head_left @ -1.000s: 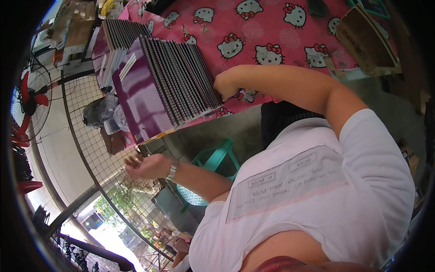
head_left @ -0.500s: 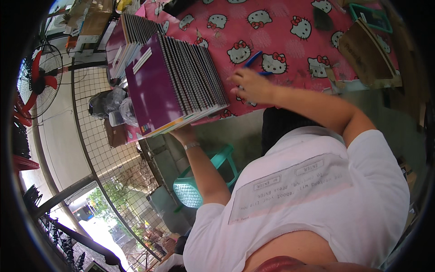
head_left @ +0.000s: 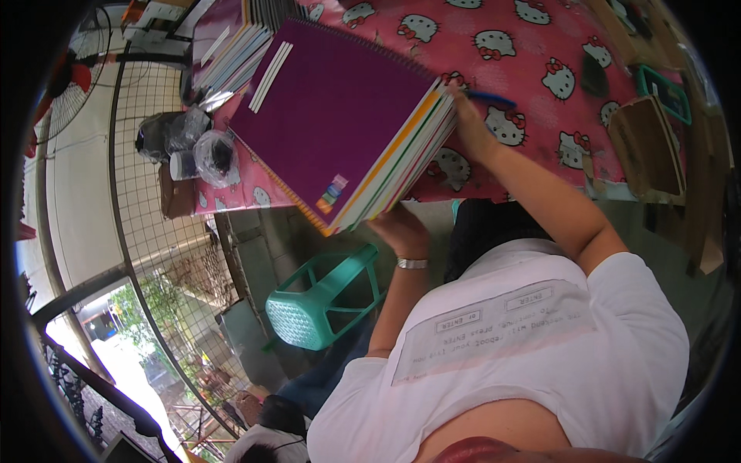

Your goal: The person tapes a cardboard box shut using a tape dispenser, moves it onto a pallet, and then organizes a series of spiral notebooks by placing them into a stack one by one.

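A thick stack of spiral-bound notebooks [head_left: 332, 116] with a purple top cover is tilted over the near edge of the table. My left hand [head_left: 403, 233] holds it from below at its near side, its fingers partly hidden under the stack. At the stack's right corner, my right hand [head_left: 472, 127] grips the page edges, with its fingertips partly covered. Just beyond that hand lies a slim blue object [head_left: 494, 99], partly hidden and of unclear kind. A second stack of spiral notebooks [head_left: 231, 58] stands farther back on the left.
A pink cat-print cloth [head_left: 532, 46] covers the table. Plastic-wrapped items [head_left: 216, 158] sit at its left edge. On the right are an open cardboard box [head_left: 647, 150] and a green tray [head_left: 665, 94]. A green plastic stool [head_left: 305, 312] stands below, left of me.
The purple notebook stack has turned and shifted right, away from the other stack. My right hand has moved right from above the cloth onto its corner; my left hand moved right with it.
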Demonstrator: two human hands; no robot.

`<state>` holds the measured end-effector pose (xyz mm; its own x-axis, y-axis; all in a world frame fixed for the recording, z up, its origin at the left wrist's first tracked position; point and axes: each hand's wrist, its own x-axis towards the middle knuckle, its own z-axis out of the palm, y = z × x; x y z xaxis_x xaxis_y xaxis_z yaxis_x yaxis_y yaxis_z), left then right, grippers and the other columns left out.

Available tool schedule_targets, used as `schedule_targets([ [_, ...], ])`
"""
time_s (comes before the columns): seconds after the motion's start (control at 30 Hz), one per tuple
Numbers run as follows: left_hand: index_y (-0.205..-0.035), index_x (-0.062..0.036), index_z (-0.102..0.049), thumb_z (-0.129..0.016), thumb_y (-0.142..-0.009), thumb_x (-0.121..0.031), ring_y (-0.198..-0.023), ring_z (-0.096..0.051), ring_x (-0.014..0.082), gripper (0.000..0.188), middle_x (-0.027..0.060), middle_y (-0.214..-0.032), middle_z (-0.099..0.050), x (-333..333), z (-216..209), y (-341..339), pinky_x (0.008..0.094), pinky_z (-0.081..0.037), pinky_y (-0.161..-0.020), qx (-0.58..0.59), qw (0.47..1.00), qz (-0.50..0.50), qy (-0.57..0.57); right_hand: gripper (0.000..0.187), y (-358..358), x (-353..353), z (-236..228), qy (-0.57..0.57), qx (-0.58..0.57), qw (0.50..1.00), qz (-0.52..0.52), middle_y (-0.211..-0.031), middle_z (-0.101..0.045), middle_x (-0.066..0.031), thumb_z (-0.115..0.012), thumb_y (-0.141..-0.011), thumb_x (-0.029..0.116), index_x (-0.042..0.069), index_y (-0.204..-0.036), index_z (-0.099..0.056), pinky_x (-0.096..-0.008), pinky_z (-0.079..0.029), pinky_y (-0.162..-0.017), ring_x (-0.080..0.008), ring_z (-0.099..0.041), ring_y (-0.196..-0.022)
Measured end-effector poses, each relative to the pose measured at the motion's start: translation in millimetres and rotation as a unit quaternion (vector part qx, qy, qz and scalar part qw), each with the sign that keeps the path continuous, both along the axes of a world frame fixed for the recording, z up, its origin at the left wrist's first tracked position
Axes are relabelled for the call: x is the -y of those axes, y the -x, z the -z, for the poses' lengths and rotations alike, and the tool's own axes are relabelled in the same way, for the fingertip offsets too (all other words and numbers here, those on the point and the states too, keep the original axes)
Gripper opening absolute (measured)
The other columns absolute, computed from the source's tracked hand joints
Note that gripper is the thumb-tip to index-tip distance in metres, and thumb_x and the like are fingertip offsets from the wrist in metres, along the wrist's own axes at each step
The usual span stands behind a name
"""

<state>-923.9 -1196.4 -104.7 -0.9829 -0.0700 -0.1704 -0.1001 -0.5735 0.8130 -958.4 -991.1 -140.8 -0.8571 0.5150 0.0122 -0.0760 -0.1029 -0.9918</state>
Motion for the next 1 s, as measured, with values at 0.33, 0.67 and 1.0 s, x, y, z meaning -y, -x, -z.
schedule_targets([
  [0.33,-0.125,-0.0096,-0.051,-0.043,-0.095,-0.052,-0.113,-0.053,0.0221,0.053,0.0079,-0.121,-0.056,-22,39,4,0.0422,-0.044,-0.094,0.027,0.99,0.133,0.05,0.061,62,-96,-16,-0.026,0.066,0.997,0.0,-0.125,-0.059,-0.0121,-0.033,-0.101,0.052,0.003,-0.132,-0.053,-0.0332,-0.038,-0.102,-0.0205,-0.054,-0.115],
  [0.67,-0.118,-0.0051,-0.059,-0.052,-0.094,-0.031,-0.12,-0.053,0.0302,0.036,0.0149,-0.125,-0.06,91,17,270,0.0459,-0.038,-0.105,-0.372,0.302,0.317,0.818,0.067,-45,40,-6,0.176,0.017,0.984,0.014,-0.148,-0.035,-0.0176,-0.029,-0.105,0.042,-0.003,-0.151,-0.014,-0.0344,-0.026,-0.113,-0.0249,-0.036,-0.134],
  [1.0,-0.134,-0.0123,-0.052,-0.044,-0.096,-0.043,-0.13,-0.044,0.0285,0.049,0.0092,-0.141,-0.05,77,-4,124,0.0521,-0.031,-0.111,0.143,0.925,0.351,0.042,0.063,-21,-54,-12,0.218,0.035,0.973,-0.066,-0.134,-0.054,-0.0128,-0.039,-0.101,0.048,0.002,-0.144,-0.041,-0.0287,-0.035,-0.104,-0.0192,-0.05,-0.122],
])
